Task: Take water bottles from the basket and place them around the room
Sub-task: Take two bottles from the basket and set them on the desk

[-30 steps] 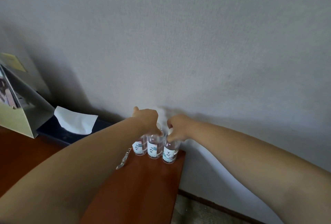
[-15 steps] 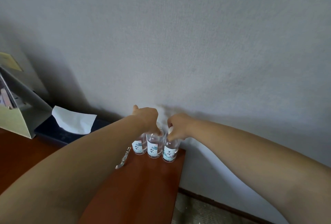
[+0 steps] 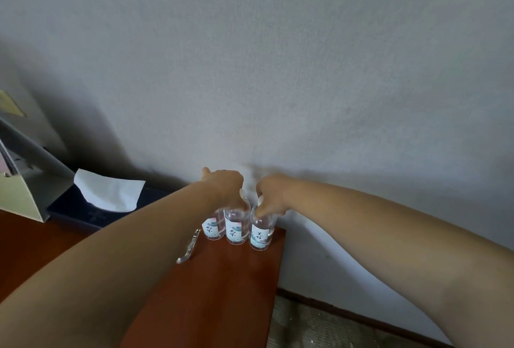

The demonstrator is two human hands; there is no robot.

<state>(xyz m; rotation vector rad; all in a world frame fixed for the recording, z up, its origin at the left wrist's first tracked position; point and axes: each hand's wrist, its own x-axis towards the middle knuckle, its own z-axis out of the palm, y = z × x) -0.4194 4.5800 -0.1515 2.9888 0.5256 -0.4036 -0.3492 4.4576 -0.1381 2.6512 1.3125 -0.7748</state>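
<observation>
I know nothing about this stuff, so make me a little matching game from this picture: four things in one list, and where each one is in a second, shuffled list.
Things:
1. right hand
2. tissue box
3. metal tool
4. left hand

Places:
A. lying on the table beside the left bottle
B. holding the top of the middle bottle
C. by the wall, white tissue sticking out
D. holding the top of the right bottle

Pairs: 1-D, 2-C, 3-A, 4-B

Furnished room, likely hotel or home: wooden desk (image 3: 222, 292), tissue box (image 3: 91, 215), plain grey wall (image 3: 278, 69), carpet (image 3: 319, 329).
</observation>
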